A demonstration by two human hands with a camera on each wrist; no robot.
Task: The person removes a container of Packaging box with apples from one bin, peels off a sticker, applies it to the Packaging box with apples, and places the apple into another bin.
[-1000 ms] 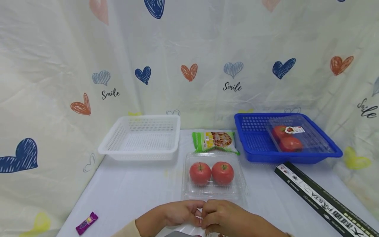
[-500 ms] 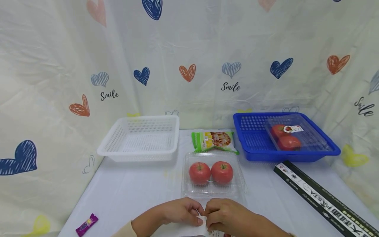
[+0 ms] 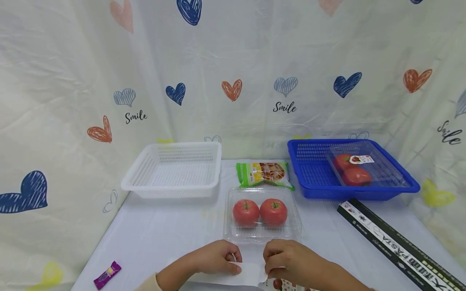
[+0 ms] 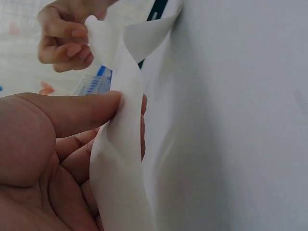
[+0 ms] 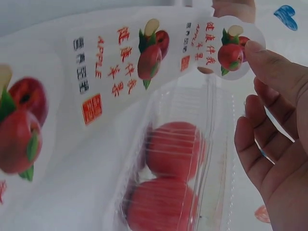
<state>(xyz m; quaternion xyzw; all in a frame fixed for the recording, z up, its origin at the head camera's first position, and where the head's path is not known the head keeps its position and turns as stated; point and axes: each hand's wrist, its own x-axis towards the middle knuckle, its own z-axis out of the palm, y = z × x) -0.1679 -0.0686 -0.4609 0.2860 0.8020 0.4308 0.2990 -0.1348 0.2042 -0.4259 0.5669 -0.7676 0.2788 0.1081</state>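
Being pinched by the left hand point(image 3: 217, 258) at the near edge of the counter point(image 3: 174, 238) is a strip point(image 3: 251, 274), a plain white face of it being turned upward. The left thumb is being pressed on one face while the fingers are being curled behind. By the right hand point(image 3: 287, 260), the round part of a label point(image 5: 230, 50) at the strip's end is being pinched under the thumb; neither hand is being spread wide. In the right wrist view, apple pictures and red lettering are being shown along the strip.

Just beyond the hands, two apples point(image 3: 274, 212) are being held in a clear box point(image 3: 260, 234). On its far side, a green packet point(image 3: 263, 173) is being set close by. At far left, a white basket point(image 3: 169, 192) is being seen, and at far right a second box point(image 3: 387, 171) with red fruit is being held in a blue basket point(image 3: 349, 194). At right, a black carton point(image 3: 397, 246) is being laid slantwise, its near end being cut off by the frame. At near left, a purple sachet point(image 3: 107, 275) is being seen. Behind everything, a heart-print curtain point(image 3: 251, 48) is being hung.
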